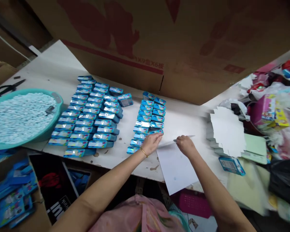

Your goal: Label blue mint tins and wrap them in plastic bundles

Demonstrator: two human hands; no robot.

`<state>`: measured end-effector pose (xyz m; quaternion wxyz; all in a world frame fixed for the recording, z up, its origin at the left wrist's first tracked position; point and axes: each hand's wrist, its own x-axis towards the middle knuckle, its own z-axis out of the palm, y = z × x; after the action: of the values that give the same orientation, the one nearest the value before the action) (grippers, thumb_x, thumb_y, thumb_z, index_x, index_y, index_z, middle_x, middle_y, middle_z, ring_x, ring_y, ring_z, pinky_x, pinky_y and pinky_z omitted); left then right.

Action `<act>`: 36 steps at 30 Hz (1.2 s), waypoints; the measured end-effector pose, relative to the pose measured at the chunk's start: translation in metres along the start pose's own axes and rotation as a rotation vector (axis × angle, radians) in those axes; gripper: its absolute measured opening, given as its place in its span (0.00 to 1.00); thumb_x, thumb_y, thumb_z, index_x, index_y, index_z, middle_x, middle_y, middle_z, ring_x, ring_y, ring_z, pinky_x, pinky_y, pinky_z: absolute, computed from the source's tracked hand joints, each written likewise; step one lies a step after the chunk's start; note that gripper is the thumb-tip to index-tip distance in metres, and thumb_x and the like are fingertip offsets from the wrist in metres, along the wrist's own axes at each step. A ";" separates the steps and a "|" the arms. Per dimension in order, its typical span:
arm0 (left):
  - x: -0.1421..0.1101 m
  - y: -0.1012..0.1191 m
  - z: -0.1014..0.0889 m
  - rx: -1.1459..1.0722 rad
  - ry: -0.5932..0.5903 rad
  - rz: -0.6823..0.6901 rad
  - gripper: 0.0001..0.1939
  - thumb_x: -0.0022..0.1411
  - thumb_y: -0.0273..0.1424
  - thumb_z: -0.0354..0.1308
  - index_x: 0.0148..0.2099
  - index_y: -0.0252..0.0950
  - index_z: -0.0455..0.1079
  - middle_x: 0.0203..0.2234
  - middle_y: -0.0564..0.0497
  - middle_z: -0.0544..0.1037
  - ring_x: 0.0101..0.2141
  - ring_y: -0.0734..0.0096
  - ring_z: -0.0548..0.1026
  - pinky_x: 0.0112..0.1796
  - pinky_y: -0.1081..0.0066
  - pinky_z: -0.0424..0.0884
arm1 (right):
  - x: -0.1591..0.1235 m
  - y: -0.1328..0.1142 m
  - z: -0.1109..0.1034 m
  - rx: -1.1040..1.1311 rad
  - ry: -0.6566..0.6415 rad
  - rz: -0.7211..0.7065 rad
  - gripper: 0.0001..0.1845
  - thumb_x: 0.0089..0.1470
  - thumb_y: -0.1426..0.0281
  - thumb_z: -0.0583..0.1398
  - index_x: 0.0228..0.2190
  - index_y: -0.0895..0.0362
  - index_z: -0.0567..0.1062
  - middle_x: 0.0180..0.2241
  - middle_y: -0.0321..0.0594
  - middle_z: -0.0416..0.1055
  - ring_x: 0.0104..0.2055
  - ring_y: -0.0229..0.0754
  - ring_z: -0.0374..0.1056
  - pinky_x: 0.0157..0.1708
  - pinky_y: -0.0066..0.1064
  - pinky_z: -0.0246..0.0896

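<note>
My left hand [151,143], a gold-coloured bracelet at its wrist, has its fingers drawn together at the near end of a row of small blue boxes [145,112]. Its fingertips meet a blue box [156,131] there. The fingers of my right hand [185,145] pinch a thin pale flat piece [168,143], seen nearly edge-on, with a small dark spot beside the fingertips. Its exact kind is unclear. Below both hands, a white paper sheet [177,166] lies on the table and hangs over the front edge.
Many more blue boxes [87,116] stand in rows at the left, beside a turquoise basin [59,100] of small pale packets and black scissors [9,87]. A large cardboard carton [145,42] borders the back. White card cutouts [228,132] and a lone blue box [232,165] lie right.
</note>
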<state>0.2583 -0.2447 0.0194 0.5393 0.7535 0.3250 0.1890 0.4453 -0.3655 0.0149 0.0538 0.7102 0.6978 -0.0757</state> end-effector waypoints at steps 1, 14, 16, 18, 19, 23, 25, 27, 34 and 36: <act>0.001 0.002 0.011 0.032 -0.048 0.004 0.14 0.56 0.33 0.49 0.41 0.35 0.71 0.39 0.45 0.75 0.42 0.62 0.71 0.44 0.66 0.64 | -0.014 0.002 0.011 -0.017 0.034 -0.031 0.13 0.51 0.76 0.53 0.37 0.55 0.73 0.31 0.43 0.71 0.33 0.42 0.62 0.32 0.33 0.52; 0.008 -0.034 0.089 -0.254 -0.337 -0.428 0.09 0.39 0.24 0.57 0.28 0.32 0.72 0.20 0.54 0.74 0.23 0.74 0.70 0.25 0.76 0.64 | -0.064 -0.013 0.030 0.202 0.223 0.011 0.20 0.53 0.77 0.48 0.48 0.59 0.65 0.43 0.47 0.65 0.42 0.44 0.60 0.39 0.36 0.59; 0.007 -0.029 0.088 -0.379 -0.315 -0.410 0.10 0.38 0.23 0.58 0.28 0.32 0.72 0.19 0.55 0.73 0.22 0.77 0.69 0.25 0.77 0.63 | -0.047 -0.014 0.026 0.174 0.209 -0.011 0.19 0.54 0.74 0.49 0.49 0.58 0.64 0.44 0.47 0.65 0.41 0.45 0.59 0.38 0.36 0.59; 0.007 -0.025 0.087 -0.501 -0.263 -0.430 0.10 0.36 0.23 0.60 0.27 0.31 0.71 0.17 0.57 0.71 0.21 0.80 0.67 0.24 0.78 0.62 | -0.033 -0.014 0.026 0.141 0.195 -0.067 0.19 0.55 0.73 0.49 0.49 0.58 0.65 0.43 0.47 0.65 0.40 0.44 0.60 0.37 0.36 0.59; 0.007 -0.024 0.086 -0.551 -0.231 -0.456 0.10 0.35 0.24 0.62 0.27 0.31 0.71 0.17 0.57 0.70 0.20 0.81 0.66 0.24 0.78 0.62 | -0.029 -0.014 0.028 0.135 0.195 -0.094 0.18 0.55 0.72 0.49 0.48 0.57 0.65 0.43 0.47 0.66 0.40 0.44 0.60 0.37 0.36 0.59; 0.006 -0.024 0.082 -0.691 -0.120 -0.537 0.17 0.30 0.25 0.66 0.28 0.31 0.67 0.18 0.57 0.71 0.21 0.81 0.68 0.25 0.77 0.63 | -0.030 -0.008 0.034 0.148 0.245 -0.143 0.16 0.56 0.73 0.48 0.45 0.58 0.68 0.43 0.45 0.67 0.41 0.42 0.61 0.40 0.34 0.58; 0.005 -0.024 0.081 -0.706 -0.097 -0.539 0.20 0.28 0.26 0.68 0.28 0.31 0.66 0.19 0.57 0.71 0.21 0.81 0.68 0.25 0.77 0.64 | -0.034 -0.005 0.035 0.153 0.259 -0.163 0.16 0.56 0.74 0.48 0.43 0.58 0.69 0.43 0.44 0.68 0.41 0.41 0.62 0.40 0.33 0.59; 0.005 -0.025 0.081 -0.717 -0.094 -0.540 0.20 0.29 0.26 0.68 0.29 0.31 0.65 0.19 0.56 0.71 0.21 0.81 0.68 0.25 0.77 0.64 | -0.038 -0.003 0.036 0.159 0.266 -0.184 0.15 0.55 0.75 0.49 0.43 0.57 0.70 0.43 0.44 0.68 0.41 0.41 0.63 0.39 0.34 0.59; 0.012 -0.034 0.085 -0.464 -0.025 -0.444 0.11 0.40 0.22 0.61 0.30 0.32 0.66 0.20 0.55 0.70 0.23 0.78 0.69 0.28 0.74 0.66 | -0.044 -0.008 0.006 0.328 0.290 -0.111 0.12 0.54 0.73 0.50 0.34 0.56 0.72 0.39 0.44 0.70 0.40 0.42 0.65 0.39 0.35 0.60; 0.015 -0.033 0.086 -0.308 0.043 -0.384 0.08 0.41 0.21 0.59 0.28 0.33 0.67 0.21 0.54 0.71 0.26 0.75 0.70 0.31 0.71 0.67 | -0.047 -0.012 -0.018 0.446 0.303 -0.028 0.10 0.53 0.72 0.51 0.31 0.55 0.72 0.36 0.43 0.70 0.39 0.42 0.65 0.39 0.35 0.61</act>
<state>0.3141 -0.2869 -0.0426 0.6668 0.5824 0.4412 0.1464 0.4332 -0.4081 0.0412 -0.2103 0.6982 0.6736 -0.1210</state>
